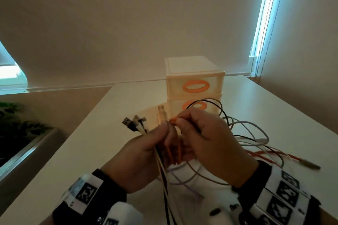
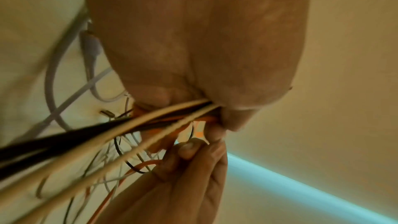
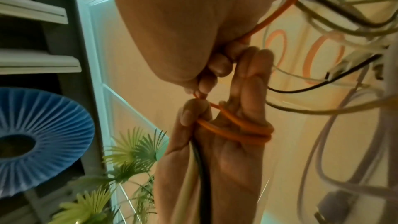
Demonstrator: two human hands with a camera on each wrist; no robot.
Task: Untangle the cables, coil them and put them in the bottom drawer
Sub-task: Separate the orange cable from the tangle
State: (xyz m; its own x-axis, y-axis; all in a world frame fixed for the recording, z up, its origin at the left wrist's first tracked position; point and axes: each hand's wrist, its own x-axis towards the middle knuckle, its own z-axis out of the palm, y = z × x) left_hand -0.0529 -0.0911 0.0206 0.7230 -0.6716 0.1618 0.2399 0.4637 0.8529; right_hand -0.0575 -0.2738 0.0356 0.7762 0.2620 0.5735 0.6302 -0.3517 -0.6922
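My left hand grips a bundle of white and black cables, whose USB plugs stick out past its fingers. An orange cable is wound twice round the fingers of the left hand. My right hand pinches that orange cable just above the left fingers, fingertips nipped on it. The cream drawer unit with orange handles stands behind the hands. Its lower drawer is partly hidden. In the left wrist view the bundle runs out from under the left hand.
Loose grey and black cables lie tangled on the white table to the right, with the orange cable's tail and plug. A planter with greenery sits off the table's left edge. A blind cord hangs at the right.
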